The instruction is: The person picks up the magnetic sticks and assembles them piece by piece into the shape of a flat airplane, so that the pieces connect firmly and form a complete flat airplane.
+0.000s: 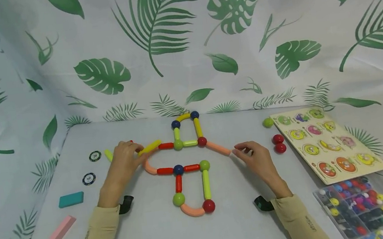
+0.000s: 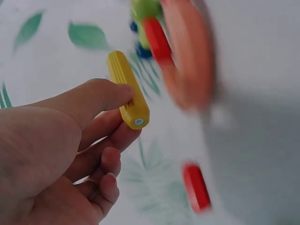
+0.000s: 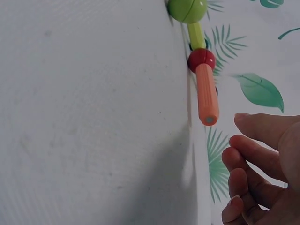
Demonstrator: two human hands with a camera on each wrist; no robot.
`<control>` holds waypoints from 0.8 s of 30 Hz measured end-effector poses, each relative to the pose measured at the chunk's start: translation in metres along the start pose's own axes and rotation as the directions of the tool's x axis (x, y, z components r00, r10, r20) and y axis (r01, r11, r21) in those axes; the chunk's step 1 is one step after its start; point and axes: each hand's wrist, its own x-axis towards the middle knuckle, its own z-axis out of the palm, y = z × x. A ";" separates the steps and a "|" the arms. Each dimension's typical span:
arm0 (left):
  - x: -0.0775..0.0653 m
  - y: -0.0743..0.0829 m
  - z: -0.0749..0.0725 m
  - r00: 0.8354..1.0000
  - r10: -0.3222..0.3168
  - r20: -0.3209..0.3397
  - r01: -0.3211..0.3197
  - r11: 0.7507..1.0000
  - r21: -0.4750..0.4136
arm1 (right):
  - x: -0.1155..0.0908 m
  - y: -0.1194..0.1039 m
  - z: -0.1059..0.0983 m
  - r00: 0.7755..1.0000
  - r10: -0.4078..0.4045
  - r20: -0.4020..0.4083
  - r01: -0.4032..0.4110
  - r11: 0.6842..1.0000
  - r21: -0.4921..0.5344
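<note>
My left hand (image 1: 123,159) pinches a yellow magnetic rod (image 2: 126,89) between thumb and fingers, above the left end of a figure built of rods and balls. An orange curved rod (image 1: 149,167) and a red rod (image 1: 166,146) lie just beyond it. On the right, an orange straight rod (image 3: 207,93) sticks out from a red ball (image 3: 202,60). My right hand (image 1: 256,158) is beside that rod's free end, thumb and fingers apart and holding nothing. The lower loop includes a dark blue ball (image 1: 178,170), a green ball (image 1: 178,199) and a red ball (image 1: 208,206).
A board with food pictures (image 1: 329,143) lies at the right, above a divided box of beads (image 1: 361,208). Two red balls (image 1: 279,143) and a green ball (image 1: 267,122) sit beside the board. At the left are a teal block (image 1: 71,199), a pink block (image 1: 62,229) and round chips (image 1: 89,178).
</note>
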 end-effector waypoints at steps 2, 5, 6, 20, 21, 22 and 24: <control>0.004 0.018 0.006 0.999 0.028 0.027 -0.028 1.000 -0.004 | 0.000 0.000 -0.001 1.000 -0.003 -0.006 0.003 1.000 0.000; 0.011 0.045 0.018 0.995 0.069 0.079 -0.068 0.998 -0.013 | 0.000 0.002 -0.003 1.000 -0.007 -0.016 0.007 1.000 0.003; 0.014 0.053 0.023 0.991 0.088 0.096 -0.087 0.996 -0.018 | 0.000 0.002 -0.004 1.000 -0.006 -0.018 0.006 1.000 0.004; 0.027 0.157 0.080 0.890 0.332 0.313 -0.348 0.938 -0.005 | -0.001 0.005 -0.012 0.997 -0.021 -0.078 0.019 1.000 -0.019; 0.026 0.161 0.084 0.884 0.329 0.332 -0.352 0.936 0.011 | -0.001 0.005 -0.012 0.997 -0.023 -0.080 0.021 1.000 -0.017; 0.025 0.164 0.087 0.879 0.323 0.351 -0.355 0.934 0.028 | -0.001 0.005 -0.012 0.996 -0.024 -0.083 0.022 1.000 -0.016; 0.023 0.168 0.091 0.866 0.323 0.381 -0.374 0.925 0.066 | -0.001 0.005 -0.013 0.996 -0.023 -0.084 0.022 1.000 -0.014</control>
